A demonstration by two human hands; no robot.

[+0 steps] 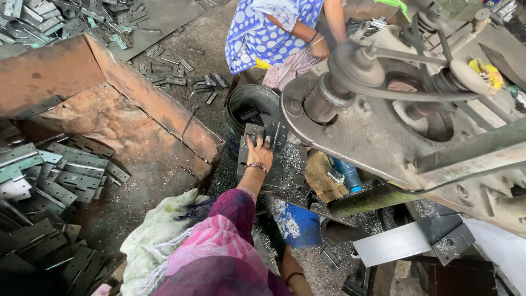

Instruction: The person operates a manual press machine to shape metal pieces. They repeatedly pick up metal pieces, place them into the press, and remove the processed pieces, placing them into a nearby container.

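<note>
Grey, flat stamped-steel plates (pixel 262 143) lie under the left hand (pixel 259 152), fingers spread flat on them beside a round, dark metal bucket (pixel 249 104). Right hand (pixel 290 264) rests low near a blue, shavings-dusted plastic scoop (pixel 296 223); its grip cannot be told.

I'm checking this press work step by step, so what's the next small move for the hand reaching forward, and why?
Probably close the fingers on the flat metal piece and draw it back. The left hand lies stretched out on the steel plate beside the bucket, fingertips at that piece, not yet gripping it. The right hand rests low, near the blue tray.
</note>
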